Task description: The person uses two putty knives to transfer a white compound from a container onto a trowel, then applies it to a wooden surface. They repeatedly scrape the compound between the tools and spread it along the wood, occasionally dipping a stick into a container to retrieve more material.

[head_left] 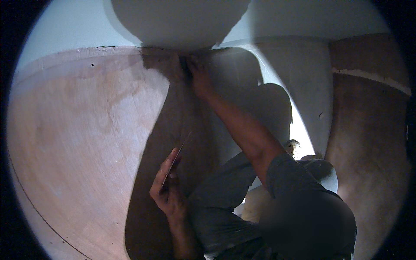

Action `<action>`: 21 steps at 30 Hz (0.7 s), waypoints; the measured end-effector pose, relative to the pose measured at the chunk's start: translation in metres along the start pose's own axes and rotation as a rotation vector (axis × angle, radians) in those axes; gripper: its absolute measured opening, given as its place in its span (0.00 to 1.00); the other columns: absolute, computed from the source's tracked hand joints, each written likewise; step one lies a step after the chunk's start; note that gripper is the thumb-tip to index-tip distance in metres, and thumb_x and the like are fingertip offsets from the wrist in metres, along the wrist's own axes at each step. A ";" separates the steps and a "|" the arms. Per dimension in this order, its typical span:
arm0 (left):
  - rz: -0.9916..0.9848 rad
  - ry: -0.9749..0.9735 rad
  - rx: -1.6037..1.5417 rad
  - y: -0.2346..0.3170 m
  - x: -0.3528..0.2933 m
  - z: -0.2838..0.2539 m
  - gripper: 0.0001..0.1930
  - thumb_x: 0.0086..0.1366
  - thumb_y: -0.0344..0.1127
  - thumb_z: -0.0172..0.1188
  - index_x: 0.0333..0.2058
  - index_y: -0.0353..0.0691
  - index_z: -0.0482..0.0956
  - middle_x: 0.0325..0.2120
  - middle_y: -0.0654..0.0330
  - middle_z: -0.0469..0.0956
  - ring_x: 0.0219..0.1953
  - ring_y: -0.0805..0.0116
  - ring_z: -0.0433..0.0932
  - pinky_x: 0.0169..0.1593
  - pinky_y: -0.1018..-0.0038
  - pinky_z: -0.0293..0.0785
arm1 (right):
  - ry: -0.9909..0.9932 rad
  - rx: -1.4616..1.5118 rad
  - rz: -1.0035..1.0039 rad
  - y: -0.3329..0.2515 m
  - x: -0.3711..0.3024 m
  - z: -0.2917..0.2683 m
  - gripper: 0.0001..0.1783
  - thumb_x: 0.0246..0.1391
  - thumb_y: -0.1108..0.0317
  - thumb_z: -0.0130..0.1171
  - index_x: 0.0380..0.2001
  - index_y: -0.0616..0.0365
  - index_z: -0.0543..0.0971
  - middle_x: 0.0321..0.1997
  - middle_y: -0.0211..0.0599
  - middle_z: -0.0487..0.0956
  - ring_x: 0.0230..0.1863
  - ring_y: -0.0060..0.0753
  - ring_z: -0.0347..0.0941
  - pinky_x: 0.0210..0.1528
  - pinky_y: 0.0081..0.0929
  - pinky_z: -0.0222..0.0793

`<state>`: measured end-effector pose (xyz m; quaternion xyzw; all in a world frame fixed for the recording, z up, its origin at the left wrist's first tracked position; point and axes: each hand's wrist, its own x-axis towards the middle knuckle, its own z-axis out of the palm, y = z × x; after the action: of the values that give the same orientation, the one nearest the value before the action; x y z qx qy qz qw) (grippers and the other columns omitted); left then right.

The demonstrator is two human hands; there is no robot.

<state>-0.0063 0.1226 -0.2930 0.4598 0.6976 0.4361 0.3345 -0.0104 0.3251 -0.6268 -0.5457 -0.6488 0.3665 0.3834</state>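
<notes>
A person crouches against a plywood panel (pixel 82 143), the right hand (pixel 197 76) stretched up to the seam (pixel 121 47) where the panel meets the pale wall (pixel 65 30) above. Its fingers press into the shadowed joint; whether they grip anything cannot be told. The left hand (pixel 167 190) hangs lower, closed around a thin flat blade (pixel 180 151) held edge-on just beside the panel, tip angled upward. The right arm runs nearly straight from the shoulder, the left bends at the elbow. Work at such a seam likely goes best with steady fingertip pressure and the blade kept flat against the wood.
</notes>
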 end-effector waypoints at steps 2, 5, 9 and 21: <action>-0.011 -0.006 0.015 0.000 0.002 0.001 0.15 0.74 0.29 0.50 0.56 0.36 0.78 0.54 0.40 0.77 0.60 0.46 0.75 0.61 0.53 0.72 | -0.009 0.066 0.029 0.002 -0.009 -0.001 0.36 0.55 0.77 0.46 0.70 0.53 0.63 0.73 0.50 0.62 0.70 0.60 0.60 0.72 0.48 0.56; -0.045 -0.025 0.048 0.004 0.006 0.005 0.15 0.74 0.29 0.50 0.56 0.35 0.78 0.54 0.40 0.77 0.59 0.47 0.75 0.61 0.53 0.73 | -0.022 0.109 0.086 0.003 -0.017 -0.004 0.35 0.56 0.76 0.47 0.69 0.48 0.65 0.72 0.48 0.64 0.69 0.58 0.62 0.72 0.46 0.57; -0.123 -0.019 0.126 0.005 0.006 0.003 0.15 0.74 0.29 0.51 0.55 0.33 0.78 0.54 0.42 0.78 0.59 0.50 0.76 0.62 0.56 0.73 | -0.027 0.264 0.045 0.006 -0.028 -0.025 0.30 0.60 0.70 0.49 0.67 0.47 0.69 0.68 0.47 0.70 0.67 0.54 0.67 0.70 0.43 0.60; -0.213 -0.041 0.223 0.004 0.010 0.007 0.16 0.73 0.28 0.53 0.55 0.28 0.77 0.54 0.45 0.78 0.57 0.58 0.77 0.62 0.63 0.71 | -0.288 0.129 0.415 0.024 0.033 -0.003 0.26 0.62 0.57 0.55 0.59 0.57 0.74 0.58 0.57 0.76 0.60 0.60 0.72 0.62 0.47 0.68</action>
<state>-0.0027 0.1348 -0.2924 0.4262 0.7796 0.3084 0.3398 -0.0007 0.3608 -0.6437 -0.5839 -0.5461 0.5517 0.2377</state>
